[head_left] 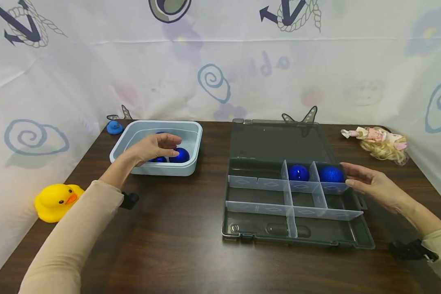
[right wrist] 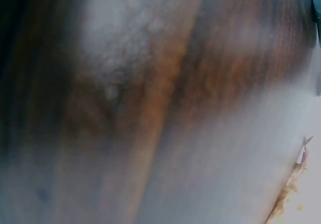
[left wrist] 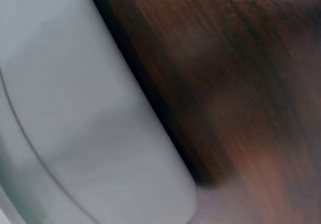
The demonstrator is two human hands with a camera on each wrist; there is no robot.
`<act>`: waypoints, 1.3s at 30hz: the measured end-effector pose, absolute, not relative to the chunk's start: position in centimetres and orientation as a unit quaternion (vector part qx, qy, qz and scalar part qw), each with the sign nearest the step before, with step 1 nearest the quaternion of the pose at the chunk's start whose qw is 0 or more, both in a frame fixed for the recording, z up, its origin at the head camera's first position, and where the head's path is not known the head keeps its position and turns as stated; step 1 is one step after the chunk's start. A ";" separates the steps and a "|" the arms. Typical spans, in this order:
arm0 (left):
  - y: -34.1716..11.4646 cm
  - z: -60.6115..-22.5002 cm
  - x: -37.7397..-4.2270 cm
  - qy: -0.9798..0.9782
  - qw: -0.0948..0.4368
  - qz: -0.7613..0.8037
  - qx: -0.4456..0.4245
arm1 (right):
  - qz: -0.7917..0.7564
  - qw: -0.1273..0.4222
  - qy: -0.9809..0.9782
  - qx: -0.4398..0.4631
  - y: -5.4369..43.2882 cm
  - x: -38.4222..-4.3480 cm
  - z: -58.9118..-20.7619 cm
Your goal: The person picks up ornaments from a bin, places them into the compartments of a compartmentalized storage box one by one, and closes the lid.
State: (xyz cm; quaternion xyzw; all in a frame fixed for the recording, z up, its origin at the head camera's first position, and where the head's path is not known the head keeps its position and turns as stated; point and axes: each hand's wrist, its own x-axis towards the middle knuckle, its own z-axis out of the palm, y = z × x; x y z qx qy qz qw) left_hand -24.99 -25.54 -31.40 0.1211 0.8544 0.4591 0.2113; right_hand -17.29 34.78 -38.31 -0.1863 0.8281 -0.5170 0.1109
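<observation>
My left hand is over the light blue plastic basin, its fingers loosely extended. Its thumb tip is beside a shiny blue ball; whether they touch is unclear. Other blue balls lie in the basin, partly hidden by this hand. On the right lies a dark translucent divided box, lid folded back. Two back-row compartments each hold a ball: a smooth blue ball and a glittery blue ball. My right hand is at the box's right side, fingers extended beside the glittery ball.
A yellow rubber duck sits at the table's left edge, beside my left sleeve. A small blue duck stands behind the basin's left corner. The blond doll lies at the back right. A patterned white cloth hangs behind the table.
</observation>
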 end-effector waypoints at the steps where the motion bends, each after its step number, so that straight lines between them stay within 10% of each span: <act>1: -25.4 -31.5 -25.1 0.855 0.216 0.455 0.123 | -0.517 0.111 0.828 -0.187 34.8 -17.3 -38.3; 20: -24.0 -32.3 -26.1 0.873 0.271 0.367 0.170 | -0.511 0.117 0.833 -0.175 34.7 -17.3 -38.3; 39: -21.4 -27.6 -24.9 0.832 0.126 0.537 0.057 | -0.509 0.115 0.835 -0.176 34.8 -17.3 -38.3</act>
